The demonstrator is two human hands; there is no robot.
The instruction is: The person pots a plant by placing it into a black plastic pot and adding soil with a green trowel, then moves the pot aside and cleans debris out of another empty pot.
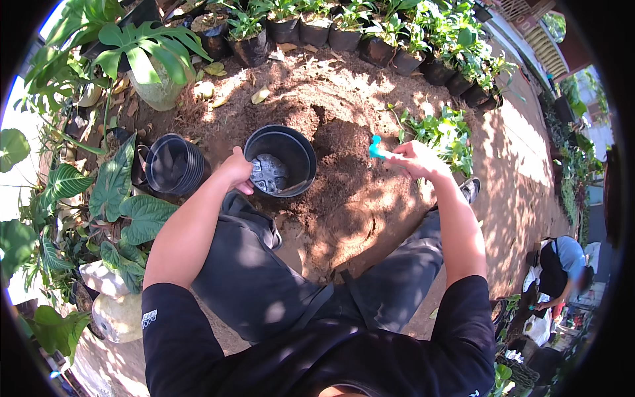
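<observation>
My left hand (240,170) grips the near left rim of a black plastic plant pot (303,164), which shows its perforated bottom and stands tilted on the soil. In my right hand (412,160) is a small turquoise plastic tool (375,147), held by one end; its kind I cannot tell. Between the hands lies a heap of loose brown soil (342,144). Just beyond my right hand a bunch of leafy green plants (449,136) rests on the ground.
A stack of black pots (173,166) stands left of my left hand. Potted seedlings in black bags (347,38) curve along the far side. A monstera (144,44) and other leafy plants crowd the left. At the far right a person (560,270) bends forward.
</observation>
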